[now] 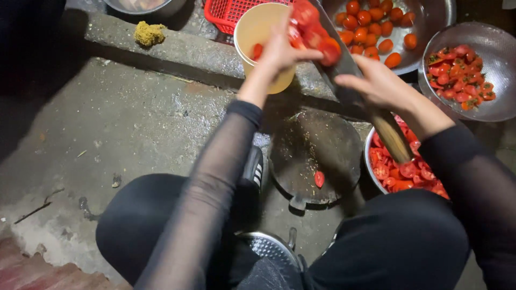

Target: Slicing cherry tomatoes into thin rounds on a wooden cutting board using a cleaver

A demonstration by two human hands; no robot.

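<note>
My right hand [379, 83] grips a large cleaver [344, 67] by its wooden handle [392, 137], blade raised and tilted up to the left. Cut tomato pieces [312, 29] lie heaped on the blade. My left hand [282, 51] presses against those pieces, just over a beige plastic cup [258, 29]; one red piece shows inside the cup. Below, a round dark chopping board [317, 156] rests on the floor with a single tomato slice [319, 178] on it.
A metal bowl [371, 147] of halved tomatoes stands at my right knee. Further off are a steel basin of whole tomatoes [376, 32], a strainer bowl [497, 59] of tomato trimmings, a red plastic basket [228, 13] and a yellow sponge [149, 33] on a concrete step.
</note>
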